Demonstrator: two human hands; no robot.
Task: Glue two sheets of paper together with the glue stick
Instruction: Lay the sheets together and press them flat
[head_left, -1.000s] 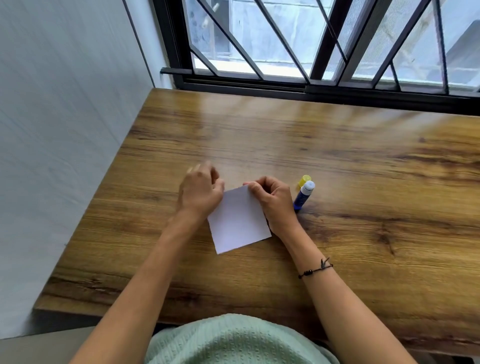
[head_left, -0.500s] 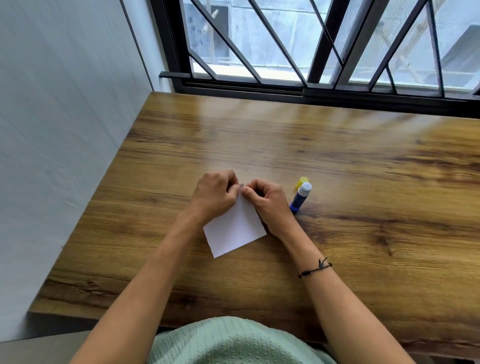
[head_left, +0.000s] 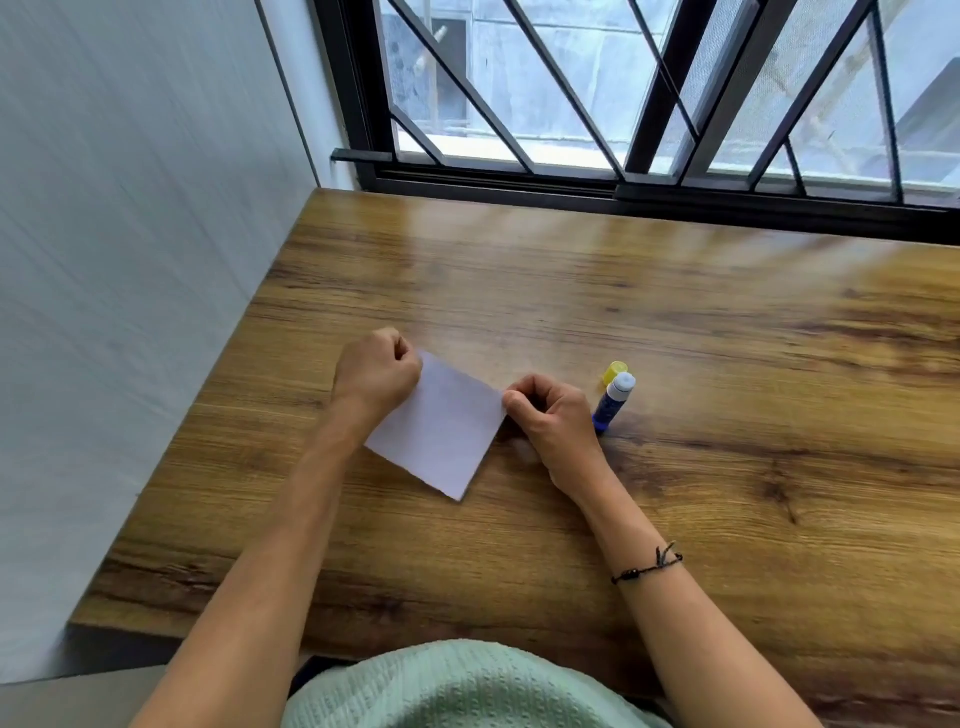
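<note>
A small white paper lies on the wooden table, turned like a diamond. My left hand is curled into a fist and presses on the paper's upper left corner. My right hand is curled too, its fingertips pinching or pressing the paper's right corner. Whether there is one sheet or two stacked I cannot tell. A blue glue stick with a white tip lies uncapped just right of my right hand. Its yellow cap sits beside the tip.
A white wall runs along the table's left edge. A barred window with a black frame borders the far edge. The near table edge is at my body, covered by a light green top.
The paper has turned anticlockwise. My hands, which met at one corner half a second ago, have spread apart to opposite corners.
</note>
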